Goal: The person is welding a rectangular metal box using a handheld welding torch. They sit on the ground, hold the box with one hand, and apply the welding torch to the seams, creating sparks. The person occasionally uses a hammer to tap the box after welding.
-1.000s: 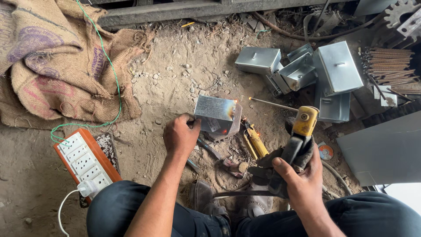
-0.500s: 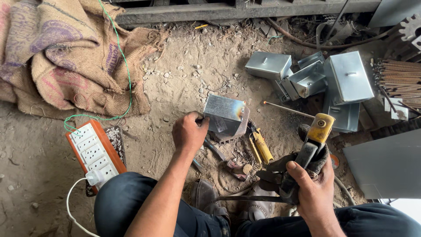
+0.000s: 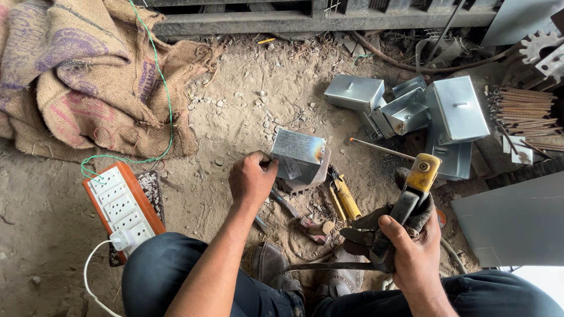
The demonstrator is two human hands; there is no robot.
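A small metal box [image 3: 298, 154] sits on a brick on the dirt floor, its corner scorched, and the left hand [image 3: 251, 179] grips its near-left edge. Right of the box, the right hand [image 3: 411, 246] is closed around a welding electrode holder [image 3: 411, 194], whose rod [image 3: 382, 149] points toward the box without touching it. Beyond the box, upper right, lies a heap of similar boxes [image 3: 423, 114], so judging by this, the box is partly welded.

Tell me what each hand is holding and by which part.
The left hand grips the metal box by its left edge. The right hand holds the welding holder by its handle, with a dark cloth.
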